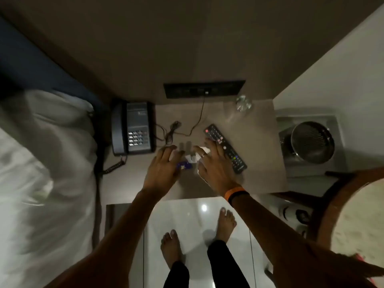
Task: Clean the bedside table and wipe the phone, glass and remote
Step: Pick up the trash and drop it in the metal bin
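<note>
Between the two hands, mid-table, lies a small clutter of white scraps (192, 157) and a blue wrapper (184, 166). Left hand (164, 165) hovers spread, fingers loose over the wrapper; right hand (212, 163) is spread too, its fingers over white paper, though motion blur hides whether anything is pinched. Just right of that hand, touching its fingers, lies the remote (225, 148). Beyond it stands the glass (243, 103); left of the grip sits the phone (133, 127), its cord (185, 129) trailing between. Clearing litter from the bedside table (259, 154) seems the step in hand. Next, probably, gather the scraps together and lift them off before any wiping.
</note>
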A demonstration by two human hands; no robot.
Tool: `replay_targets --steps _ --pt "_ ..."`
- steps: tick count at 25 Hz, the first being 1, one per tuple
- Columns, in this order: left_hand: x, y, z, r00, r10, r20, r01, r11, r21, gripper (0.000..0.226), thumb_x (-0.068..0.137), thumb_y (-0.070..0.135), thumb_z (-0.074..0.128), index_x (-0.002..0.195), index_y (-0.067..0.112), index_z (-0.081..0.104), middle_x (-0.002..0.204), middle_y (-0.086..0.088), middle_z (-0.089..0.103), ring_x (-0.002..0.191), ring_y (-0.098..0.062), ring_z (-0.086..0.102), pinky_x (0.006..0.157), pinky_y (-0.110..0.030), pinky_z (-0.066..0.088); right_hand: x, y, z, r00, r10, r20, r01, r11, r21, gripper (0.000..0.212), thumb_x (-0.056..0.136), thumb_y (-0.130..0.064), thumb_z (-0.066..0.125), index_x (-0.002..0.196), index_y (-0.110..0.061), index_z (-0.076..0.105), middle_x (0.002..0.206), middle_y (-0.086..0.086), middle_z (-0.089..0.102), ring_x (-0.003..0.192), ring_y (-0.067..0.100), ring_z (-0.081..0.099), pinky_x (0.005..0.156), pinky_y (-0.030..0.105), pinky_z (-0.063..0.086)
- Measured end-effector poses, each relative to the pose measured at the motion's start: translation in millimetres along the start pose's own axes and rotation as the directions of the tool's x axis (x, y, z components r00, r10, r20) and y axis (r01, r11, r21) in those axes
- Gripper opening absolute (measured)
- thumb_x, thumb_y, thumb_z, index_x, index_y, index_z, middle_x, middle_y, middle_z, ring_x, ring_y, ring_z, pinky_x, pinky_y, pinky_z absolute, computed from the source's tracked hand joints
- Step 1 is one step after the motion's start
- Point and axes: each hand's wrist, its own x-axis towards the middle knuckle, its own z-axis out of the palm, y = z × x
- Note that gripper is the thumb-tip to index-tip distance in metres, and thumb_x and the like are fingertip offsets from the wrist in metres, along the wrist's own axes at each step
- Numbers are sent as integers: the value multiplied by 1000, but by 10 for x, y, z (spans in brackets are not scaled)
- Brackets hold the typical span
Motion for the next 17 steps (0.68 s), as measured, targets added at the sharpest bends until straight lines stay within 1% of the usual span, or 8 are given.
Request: replay_targets --steps 3,5,7,10,12,14,15,17 --pt "210 -9 435 998 -53 31 55 997 -57 58 85 12 76 140 15 56 147 -16 48 132 -35 48 98 -43 53 169 88 449 998 -67 -7 67 998 -17 45 92 -36 61 136 -27 58 155 13 42 141 35 42 113 53 41" --pt "277 -6 682 995 -75 73 80 995 -65 50 88 13 73 136 13 58 142 -15 49 125 -33 50 90 -42 58 219 145 707 997 -76 0 76 997 13 37 92 -30 60 127 -25 65 152 10 47 134 33 48 105 48 45" --pt "217 23 845 989 -111 101 119 990 -79 42 94 16 67 135 12 60 138 -14 52 121 -33 51 86 -43 58 137 197 891 996 -83 -20 84 994 65 35 90 -24 62 125 -22 68 145 8 54 127 32 55 97 43 49" --pt "147 89 951 981 -184 66 191 972 -138 31 96 14 64 127 13 66 129 -14 59 116 -34 54 86 -43 56 -113 366 1069 984 -113 -139 137 975 176 21 88 -11 68 109 -10 73 123 12 67 113 30 63 91 41 55" --pt "130 187 968 977 -203 65 211 965 -152 28 94 12 66 122 13 69 123 -14 62 112 -34 57 84 -42 55 -295 475 1099 976 -131 -174 176 946 271 8 86 -3 69 94 -3 72 106 15 70 97 31 67 78 41 60" --pt "177 363 957 980 -182 76 192 969 -158 30 91 6 68 119 13 70 119 -13 65 108 -34 60 83 -43 58 -425 610 974 986 -86 -146 134 922 364 8 81 0 74 89 -2 73 101 16 72 90 32 70 72 41 62" --pt "240 498 940 985 -157 76 168 971 -171 30 89 4 69 117 13 70 117 -12 66 105 -33 61 81 -43 59 -474 718 870 992 -35 -122 82 910 407 11 80 -1 76 92 -3 75 102 15 72 91 30 71 74 40 63" --pt "433 817 868 994 -90 58 100 972 -212 26 88 5 71 113 11 71 114 -11 66 100 -31 63 78 -43 60 -519 997 604 983 119 -142 -39 881 471 13 83 -5 74 97 -5 77 105 12 74 93 25 72 80 35 63"
